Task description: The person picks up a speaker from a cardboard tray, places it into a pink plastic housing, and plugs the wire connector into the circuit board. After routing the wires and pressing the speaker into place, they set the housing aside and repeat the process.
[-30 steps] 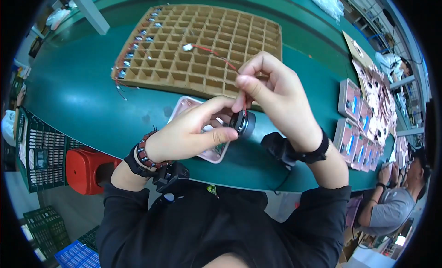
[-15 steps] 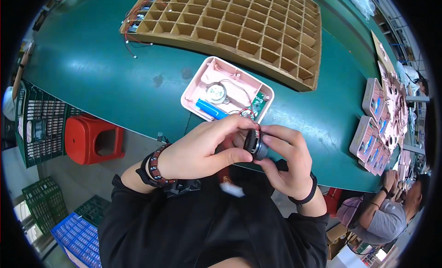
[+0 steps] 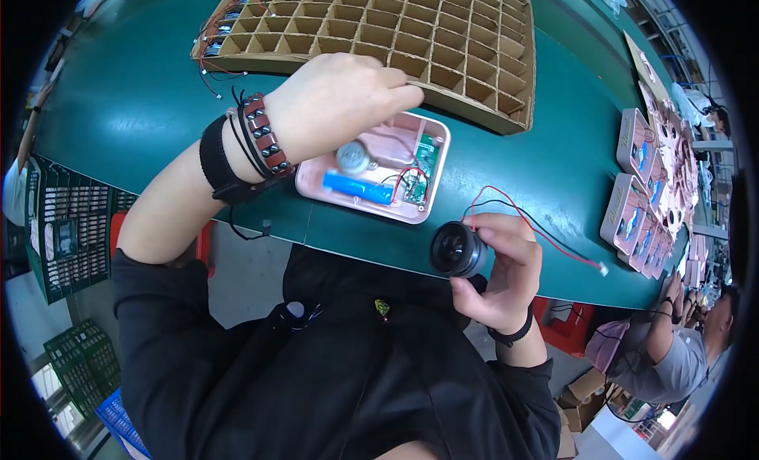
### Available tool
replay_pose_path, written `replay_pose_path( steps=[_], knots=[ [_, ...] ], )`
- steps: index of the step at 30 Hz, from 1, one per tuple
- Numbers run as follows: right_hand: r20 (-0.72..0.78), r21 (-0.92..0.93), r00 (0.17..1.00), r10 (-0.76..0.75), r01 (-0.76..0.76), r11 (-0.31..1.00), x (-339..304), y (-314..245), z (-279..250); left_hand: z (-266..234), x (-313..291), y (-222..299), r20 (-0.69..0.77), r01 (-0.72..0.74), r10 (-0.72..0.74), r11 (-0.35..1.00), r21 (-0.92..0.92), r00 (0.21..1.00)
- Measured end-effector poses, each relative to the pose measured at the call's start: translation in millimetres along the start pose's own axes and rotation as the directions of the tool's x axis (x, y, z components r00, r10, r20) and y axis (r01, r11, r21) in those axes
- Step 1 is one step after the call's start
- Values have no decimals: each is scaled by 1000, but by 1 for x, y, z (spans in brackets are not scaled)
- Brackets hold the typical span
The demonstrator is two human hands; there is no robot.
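Note:
In my right hand point(image 3: 510, 278) a round black speaker point(image 3: 457, 250) is held between thumb and fingers, its cone facing left. Red and black wires run from it to a small white plug point(image 3: 603, 269) at the right. My left hand point(image 3: 340, 104) reaches over the far side of a pink plastic case point(image 3: 407, 215), fingers curled over its rim; the fingertips are mostly hidden. Inside the case lie a blue cylindrical battery point(image 3: 357, 187), a round metal part point(image 3: 353, 157) and a green circuit board point(image 3: 423, 171) with red and black wires.
A cardboard divider box point(image 3: 514, 128) stands at the back, with wired parts in its left cells. More pink cases point(image 3: 624, 203) are lined up at the right on the green table point(image 3: 545, 160). A co-worker point(image 3: 672, 349) sits at lower right. Crates point(image 3: 75, 231) stand at left.
My left hand has let go of the speaker and moved up to the case's far rim. The case has turned slightly. The speaker stays in my right hand, its wires now spread out rightward.

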State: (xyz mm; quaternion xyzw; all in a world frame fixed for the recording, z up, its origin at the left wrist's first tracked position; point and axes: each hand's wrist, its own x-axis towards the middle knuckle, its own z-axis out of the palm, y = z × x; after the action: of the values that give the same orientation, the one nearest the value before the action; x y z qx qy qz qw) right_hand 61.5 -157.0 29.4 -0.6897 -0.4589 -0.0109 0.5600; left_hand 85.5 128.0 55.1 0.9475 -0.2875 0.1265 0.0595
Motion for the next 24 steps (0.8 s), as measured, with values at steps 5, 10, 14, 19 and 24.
replay_pose_path(
  steps=[5, 10, 14, 19, 24],
  knots=[
    [-105, 76, 989, 102, -94, 993, -24, 4, -17, -4, -16, 26, -25, 154, -162, 968, -197, 987],
    [-36, 41, 997, 73, -72, 997, -9, 0, -19, 6, -25, 69, -28, 248, -294, 851, -463, 955],
    [429, -213, 902, -36, 141, 967, 20, -4, -4, 13, -21, 90, 195, 435, -427, 585, -685, 883],
    [565, -329, 812, -144, 382, 863, 29, -4, -6, 23, -27, 93, 313, 485, -477, 296, -823, 821],
    [456, -327, 885, -92, 263, 908, 14, -1, -24, 22, -32, 93, 345, 509, -484, 260, -821, 804]
  ],
)
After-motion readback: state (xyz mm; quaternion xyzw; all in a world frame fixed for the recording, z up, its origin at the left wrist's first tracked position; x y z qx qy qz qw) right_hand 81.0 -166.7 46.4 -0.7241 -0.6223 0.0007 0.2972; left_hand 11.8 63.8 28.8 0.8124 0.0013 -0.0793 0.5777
